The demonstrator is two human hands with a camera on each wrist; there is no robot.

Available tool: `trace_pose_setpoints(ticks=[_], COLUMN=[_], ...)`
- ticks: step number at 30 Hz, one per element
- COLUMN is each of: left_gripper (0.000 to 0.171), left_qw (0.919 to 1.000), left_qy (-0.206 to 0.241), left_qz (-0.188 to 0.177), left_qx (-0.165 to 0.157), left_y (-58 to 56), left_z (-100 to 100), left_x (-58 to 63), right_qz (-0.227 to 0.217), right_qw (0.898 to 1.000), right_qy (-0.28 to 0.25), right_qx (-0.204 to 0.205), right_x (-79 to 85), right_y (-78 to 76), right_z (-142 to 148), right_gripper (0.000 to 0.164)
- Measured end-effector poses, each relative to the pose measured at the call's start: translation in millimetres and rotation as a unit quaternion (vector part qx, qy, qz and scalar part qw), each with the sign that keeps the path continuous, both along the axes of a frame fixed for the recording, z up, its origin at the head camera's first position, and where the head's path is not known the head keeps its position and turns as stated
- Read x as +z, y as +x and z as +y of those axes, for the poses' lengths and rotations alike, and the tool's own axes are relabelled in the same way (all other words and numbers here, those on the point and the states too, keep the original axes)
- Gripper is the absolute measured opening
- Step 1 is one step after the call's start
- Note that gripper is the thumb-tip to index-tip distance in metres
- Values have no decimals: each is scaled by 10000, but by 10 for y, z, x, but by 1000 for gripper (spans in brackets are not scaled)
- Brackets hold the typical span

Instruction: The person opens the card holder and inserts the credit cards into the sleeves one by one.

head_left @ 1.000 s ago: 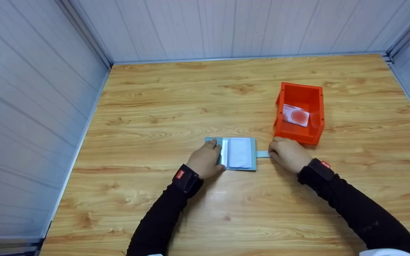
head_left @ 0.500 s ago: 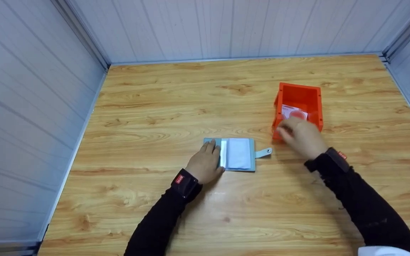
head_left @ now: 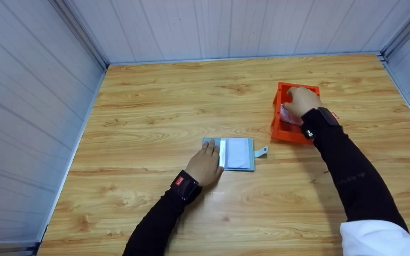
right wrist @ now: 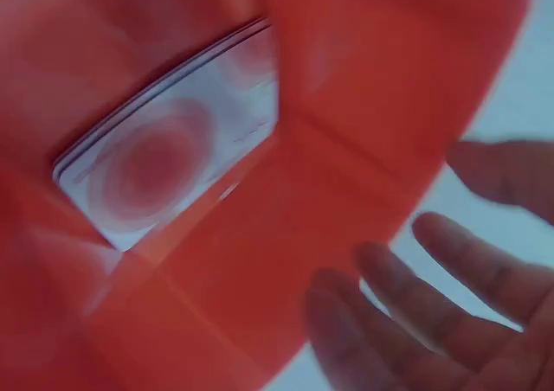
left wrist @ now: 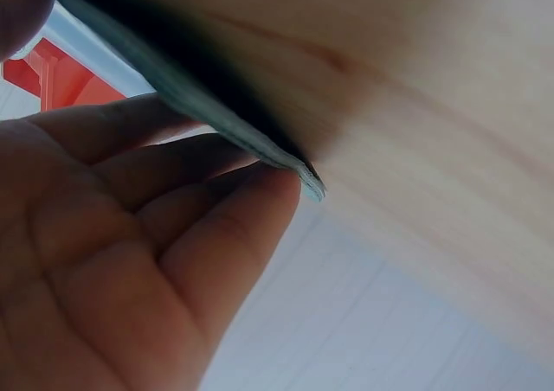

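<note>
A small blue-green wallet (head_left: 230,154) lies open on a wood-grain worktop (head_left: 148,142), its whitish pages (head_left: 239,153) facing up and its snap strap (head_left: 261,152) jutting from the right edge. A person's left hand (head_left: 204,165), fingers laid out nearly straight, rests on the wallet's left cover, thumb by the near edge, without closing around it. Beyond the wallet and to its right, an orange-red bin (head_left: 290,136) holds a thin stack of white cards (right wrist: 164,157) printed with a red circle. The right hand (head_left: 301,100), thumb and fingers spread apart, hangs over that bin, grasping nothing and clear of the cards. Nearer than the wallet are black sleeves (head_left: 157,222) and dark wristbands (head_left: 185,186), with white cloth (head_left: 379,238) to its right; well beyond it stands a pale panelled wall (head_left: 176,32).
</note>
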State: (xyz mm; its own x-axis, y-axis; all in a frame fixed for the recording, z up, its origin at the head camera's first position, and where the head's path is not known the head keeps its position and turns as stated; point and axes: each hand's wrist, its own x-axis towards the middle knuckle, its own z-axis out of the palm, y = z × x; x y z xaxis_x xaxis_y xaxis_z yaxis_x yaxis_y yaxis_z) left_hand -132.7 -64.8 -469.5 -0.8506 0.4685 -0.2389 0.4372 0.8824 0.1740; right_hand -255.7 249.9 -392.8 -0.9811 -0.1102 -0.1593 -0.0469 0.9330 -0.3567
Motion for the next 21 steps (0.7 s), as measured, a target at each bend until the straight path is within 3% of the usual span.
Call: trace_pose_setpoints(ticks=[6,9,14,18,21], left_gripper=[71,71,71,71,71], left_qw=[10000,10000,10000,9999,9999], left_qy=[-2,-18,11,94,141], left_qz=[37,69,49,56,47], left_qx=[19,-14,-9,15,33], left_y=[-1,0,-5,-9,-10], left_z=[3,5,0,-2,-6], left_x=[-4,-3,-17,-15,3], right_qz=[-1192,-1328,-1433,-1592,-1415], right_qw=[9919,9868,9779,9721,9716], right_qy=[412,860,1417,1558,1659], right_qx=[168,344,557,741,918], right_x=[-10,-33,-182,-350,-378], right_y=[-165,-177,-244,-371,-393], right_z=[-1,-15,-13,40,43], right_gripper=[68,56,13,7,9])
